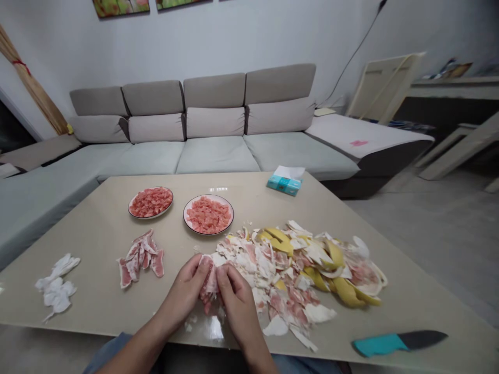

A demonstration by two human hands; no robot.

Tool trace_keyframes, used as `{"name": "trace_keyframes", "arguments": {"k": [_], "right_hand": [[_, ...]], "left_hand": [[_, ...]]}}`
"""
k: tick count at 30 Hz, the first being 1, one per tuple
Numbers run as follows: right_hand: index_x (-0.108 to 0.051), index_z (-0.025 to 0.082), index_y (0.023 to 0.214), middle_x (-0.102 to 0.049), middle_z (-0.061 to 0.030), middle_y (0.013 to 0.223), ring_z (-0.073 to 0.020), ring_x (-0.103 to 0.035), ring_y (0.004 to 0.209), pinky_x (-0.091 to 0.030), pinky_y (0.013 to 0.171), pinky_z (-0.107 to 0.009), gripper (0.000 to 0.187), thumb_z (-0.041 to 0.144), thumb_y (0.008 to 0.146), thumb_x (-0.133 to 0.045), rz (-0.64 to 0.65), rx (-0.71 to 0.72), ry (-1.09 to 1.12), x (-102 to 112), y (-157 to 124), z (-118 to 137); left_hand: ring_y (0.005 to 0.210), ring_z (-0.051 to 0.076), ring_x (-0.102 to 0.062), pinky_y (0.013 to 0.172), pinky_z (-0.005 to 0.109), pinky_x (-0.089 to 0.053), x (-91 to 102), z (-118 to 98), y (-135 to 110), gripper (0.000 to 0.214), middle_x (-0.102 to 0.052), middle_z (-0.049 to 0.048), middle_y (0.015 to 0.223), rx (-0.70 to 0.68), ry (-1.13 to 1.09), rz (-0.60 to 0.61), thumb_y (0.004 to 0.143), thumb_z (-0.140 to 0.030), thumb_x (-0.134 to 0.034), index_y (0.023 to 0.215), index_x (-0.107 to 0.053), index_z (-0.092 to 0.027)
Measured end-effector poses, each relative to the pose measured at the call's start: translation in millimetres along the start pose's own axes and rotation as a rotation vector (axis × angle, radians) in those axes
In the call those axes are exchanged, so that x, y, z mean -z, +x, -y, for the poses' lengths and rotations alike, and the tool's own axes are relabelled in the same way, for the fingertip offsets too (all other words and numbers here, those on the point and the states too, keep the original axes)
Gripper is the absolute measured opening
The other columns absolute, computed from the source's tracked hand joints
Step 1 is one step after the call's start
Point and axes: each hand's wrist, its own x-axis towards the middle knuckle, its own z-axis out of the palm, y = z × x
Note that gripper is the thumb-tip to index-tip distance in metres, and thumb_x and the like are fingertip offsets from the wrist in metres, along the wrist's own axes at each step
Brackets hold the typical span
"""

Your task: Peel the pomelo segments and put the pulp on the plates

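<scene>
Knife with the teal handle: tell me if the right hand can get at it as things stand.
Probably yes: the knife lies uncovered on the table, handle toward the right hand, though that hand pinches a fruit piece.

tabletop (93, 244) looks glossy; far sofa (218, 156) matt cloth; near left tissues (58, 292) crumpled paper; near right knife handle (380, 345) looks smooth plastic.

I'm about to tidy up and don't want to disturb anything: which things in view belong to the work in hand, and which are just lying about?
Part of the work:
- fruit piece, in the left hand and right hand
- segments
- pulp on two plates
- peel
- probably the knife

Apparently lying about:
- tissue pack
- crumpled tissue
</scene>
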Motion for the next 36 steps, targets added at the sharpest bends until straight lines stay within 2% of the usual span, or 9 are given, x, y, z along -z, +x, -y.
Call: {"name": "trace_keyframes", "arguments": {"k": [4, 9, 14, 20, 25, 36], "right_hand": [[-0.049, 0.020, 0.065, -0.049, 0.0038, 0.058, -0.0125, -0.047, 0.057, -0.038, 0.056, -0.022, 0.036, 0.047, 0.089, -0.052, 0.026, 0.026, -0.128, 0, -1, -1], [-0.048, 0.019, 0.061, -0.048, 0.0038, 0.058, -0.0120, -0.045, 0.058, -0.036, 0.056, -0.022, 0.040, 0.046, 0.090, -0.050, 0.042, 0.032, -0.137, 0, -1, 0], [-0.043, 0.020, 0.057, -0.038, 0.0065, 0.050, -0.0100, -0.037, 0.048, -0.034, 0.048, -0.021, 0.045, 0.054, 0.087, -0.050, 0.037, -0.034, 0.010, -2, -3, 3], [-0.048, 0.019, 0.060, -0.040, 0.0069, 0.048, -0.0087, -0.038, 0.045, -0.034, 0.044, -0.020, 0.046, 0.058, 0.084, -0.053, 0.040, -0.082, 0.124, -3, -6, -1], [-0.046, 0.019, 0.065, -0.039, 0.0099, 0.043, -0.0050, -0.030, 0.035, -0.026, 0.037, -0.017, 0.044, 0.059, 0.083, -0.054, 0.044, -0.143, 0.274, -5, -8, -9], [-0.044, 0.020, 0.067, -0.043, 0.0095, 0.046, -0.0057, -0.041, 0.034, -0.033, 0.039, -0.017, 0.038, 0.051, 0.087, -0.055, 0.054, -0.090, 0.385, -7, -12, -8]], "left_hand": [[0.045, 0.009, -0.042, 0.038, 0.018, -0.037, 3.7, -1, -1, 0.034, -0.042, -0.0069, 0.058, -0.085, 0.166, -0.102, 0.089, -0.052, -0.045, 0.075, -0.047, -0.020], [0.044, 0.008, -0.039, 0.037, 0.018, -0.035, 4.4, -2, -3, 0.033, -0.040, -0.0075, 0.059, -0.093, 0.220, -0.101, 0.090, -0.051, -0.044, 0.076, -0.048, -0.021], [0.039, 0.007, -0.033, 0.033, 0.016, -0.032, 6.6, -8, -3, 0.033, -0.040, -0.0085, 0.056, -0.022, 0.093, -0.029, 0.088, -0.052, -0.046, 0.077, -0.047, -0.020], [0.036, 0.005, -0.031, 0.030, 0.013, -0.031, 9.2, -12, -3, 0.035, -0.039, -0.0093, 0.051, 0.071, -0.062, 0.014, 0.085, -0.053, -0.051, 0.076, -0.048, -0.019], [0.035, 0.004, -0.030, 0.029, 0.011, -0.029, 9.7, -13, -5, 0.036, -0.040, -0.0091, 0.047, 0.129, -0.202, 0.049, 0.083, -0.054, -0.055, 0.077, -0.049, -0.019], [0.034, 0.002, -0.021, 0.029, 0.009, -0.025, 10.7, -14, -5, 0.028, -0.037, -0.0097, 0.048, 0.181, -0.444, 0.115, 0.087, -0.045, -0.055, 0.080, -0.050, -0.019]]}}
